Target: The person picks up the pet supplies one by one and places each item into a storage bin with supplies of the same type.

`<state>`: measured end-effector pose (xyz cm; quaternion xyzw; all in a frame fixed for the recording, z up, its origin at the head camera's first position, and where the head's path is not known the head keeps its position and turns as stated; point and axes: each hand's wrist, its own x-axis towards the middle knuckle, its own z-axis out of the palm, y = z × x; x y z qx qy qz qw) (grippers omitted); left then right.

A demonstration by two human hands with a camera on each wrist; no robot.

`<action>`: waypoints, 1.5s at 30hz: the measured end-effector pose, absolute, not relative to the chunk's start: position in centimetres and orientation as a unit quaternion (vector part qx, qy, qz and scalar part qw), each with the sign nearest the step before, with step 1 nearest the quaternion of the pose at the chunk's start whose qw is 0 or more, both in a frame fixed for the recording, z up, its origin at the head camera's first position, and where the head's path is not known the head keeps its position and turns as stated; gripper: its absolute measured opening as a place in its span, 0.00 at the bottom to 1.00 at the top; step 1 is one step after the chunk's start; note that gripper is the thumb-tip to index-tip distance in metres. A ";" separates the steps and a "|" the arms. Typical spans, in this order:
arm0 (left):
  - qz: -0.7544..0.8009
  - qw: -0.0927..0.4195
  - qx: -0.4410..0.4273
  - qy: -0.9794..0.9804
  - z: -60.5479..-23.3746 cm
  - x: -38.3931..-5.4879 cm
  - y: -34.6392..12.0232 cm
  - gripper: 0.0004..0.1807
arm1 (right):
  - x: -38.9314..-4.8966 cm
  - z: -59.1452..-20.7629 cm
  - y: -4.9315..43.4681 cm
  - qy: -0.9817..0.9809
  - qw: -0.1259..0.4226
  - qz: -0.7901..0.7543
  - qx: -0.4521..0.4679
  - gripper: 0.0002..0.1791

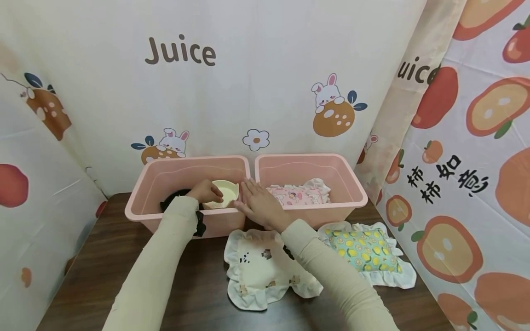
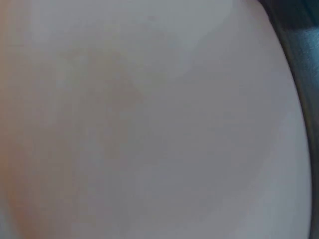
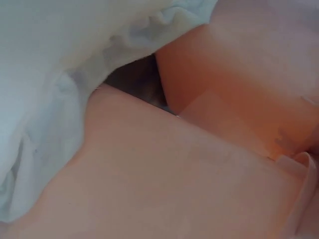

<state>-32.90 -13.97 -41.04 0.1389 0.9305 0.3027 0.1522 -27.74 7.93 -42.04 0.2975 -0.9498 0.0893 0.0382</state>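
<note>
In the head view, a cream bowl [image 1: 225, 186] sits inside the left pink bin [image 1: 186, 165], toward its right end. My left hand [image 1: 205, 191] reaches over the bin's front and grips the bowl's left side, its fingers curled over the rim. My right hand [image 1: 262, 202] is held with straight fingers across the bin's right rim, its thumb close to the bowl's right edge. Left of the bowl lies a black object [image 1: 174, 197], partly hidden by the left forearm. A pale, blurred surface [image 2: 164, 124] fills most of the left wrist view.
The right pink bin [image 1: 298, 161] holds a pink frilled cushion [image 1: 296, 195]. On the dark wooden table [image 1: 198, 285] lie a white frilled cushion [image 1: 258, 266], partly under the right forearm, and a lemon-print cushion [image 1: 362, 248]. Printed curtains stand behind and at both sides.
</note>
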 end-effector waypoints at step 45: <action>0.099 0.010 0.306 0.947 -41.3 -28.8 -2.8 0.43 | -16.4 -50.3 21.0 -0.897 0.127 0.104 0.411 0.36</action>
